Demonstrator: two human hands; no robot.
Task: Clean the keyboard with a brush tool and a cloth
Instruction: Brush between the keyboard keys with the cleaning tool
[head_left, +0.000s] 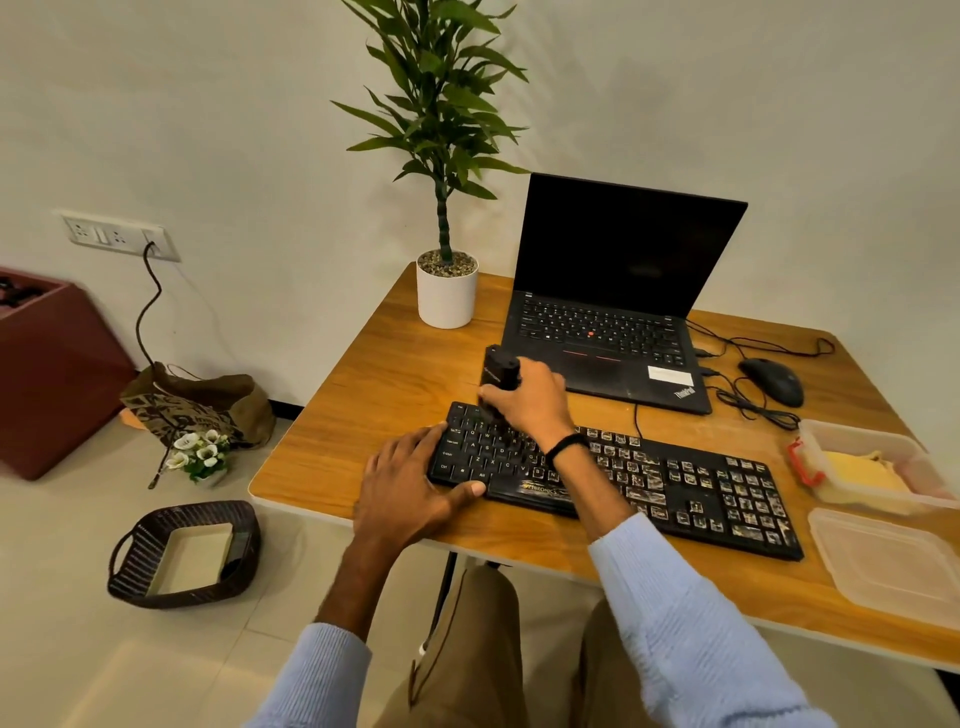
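From the head view, the black keyboard (701, 499) lies across the wooden bench (374, 395), in front of an open laptop (613, 322). The left hand (410, 483) lies flat against the keyboard's left end, with its fingers nearly straight along the side edge, its thumb against the front edge, and nothing held. The right hand (530, 400) reaches across the keys, forearm slanting over the keyboard's middle. Its fingers are curled round a black brush tool (500, 371), held roughly upright with its lower end down at the top-left keys. A yellow cloth (857, 467) sits in a plastic container (883, 436) just beyond the keyboard's right end.
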